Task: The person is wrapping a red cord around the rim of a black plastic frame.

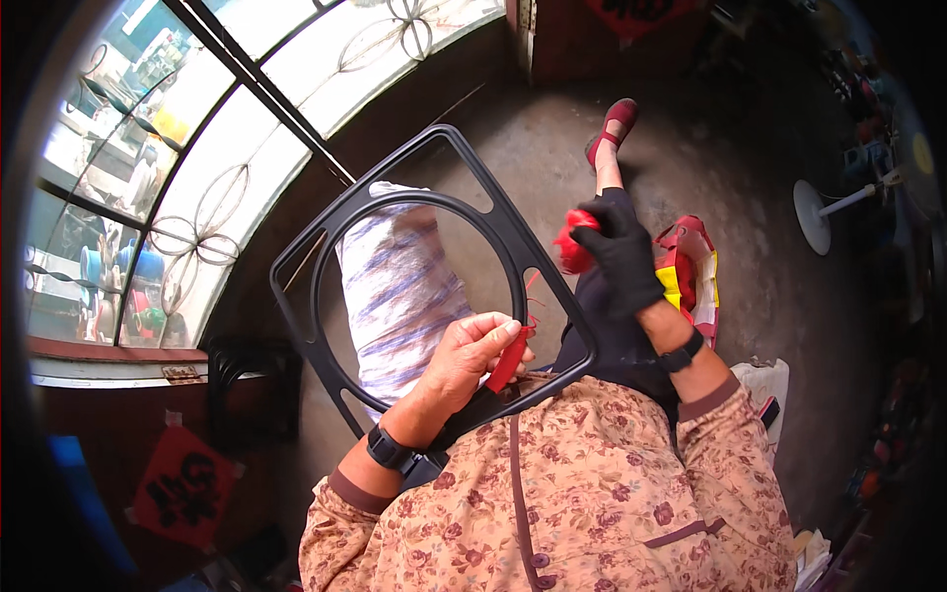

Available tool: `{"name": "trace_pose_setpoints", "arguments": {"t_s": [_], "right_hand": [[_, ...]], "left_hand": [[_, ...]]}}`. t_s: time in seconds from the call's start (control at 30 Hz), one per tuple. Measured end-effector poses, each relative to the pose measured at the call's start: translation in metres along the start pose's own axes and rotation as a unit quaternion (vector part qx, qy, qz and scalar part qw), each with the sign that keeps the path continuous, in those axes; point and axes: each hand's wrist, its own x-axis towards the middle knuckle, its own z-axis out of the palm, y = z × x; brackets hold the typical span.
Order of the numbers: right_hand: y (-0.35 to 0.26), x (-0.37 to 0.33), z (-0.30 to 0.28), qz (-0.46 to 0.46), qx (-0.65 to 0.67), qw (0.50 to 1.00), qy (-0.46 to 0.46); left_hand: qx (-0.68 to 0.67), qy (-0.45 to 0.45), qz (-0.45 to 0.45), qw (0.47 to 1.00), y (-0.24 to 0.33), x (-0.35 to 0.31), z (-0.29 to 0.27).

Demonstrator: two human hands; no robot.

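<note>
A black frame [434, 148] with rounded corners and a large ring inside it rests across my lap. My bare left hand [464, 360] is closed at the ring's near right side. Its thumb and fingers pinch a flat red strip [508, 360] against the rim, and thin red strands [534, 301] stick up just beyond. To the right, apart from the frame, my right hand [619, 261] in a black glove is closed around a red bundle [574, 245]. The bundle looks like wound strip or ribbon; blur and the fingers hide its exact form.
Striped cloth [400, 286] covers my left leg beneath the frame. A red and yellow bag [691, 266] stands on the floor right of my right leg. Farther right is a white fan [814, 215]. Barred windows [197, 197] line the left side.
</note>
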Motion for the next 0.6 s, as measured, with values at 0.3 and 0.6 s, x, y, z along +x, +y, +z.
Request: {"name": "trace_pose_setpoints", "arguments": {"t_s": [0.3, 0.6], "right_hand": [[0.017, -0.006, 0.050, -0.190, 0.099, 0.940, -0.265], [-0.042, -0.015, 0.022, 0.282, 0.372, 0.796, -0.385]], "left_hand": [[-0.012, -0.010, 0.003, 1.000, -0.002, -0.003, 0.009], [-0.017, 0.007, 0.061, 0.998, -0.021, 0.012, -0.005]]}}
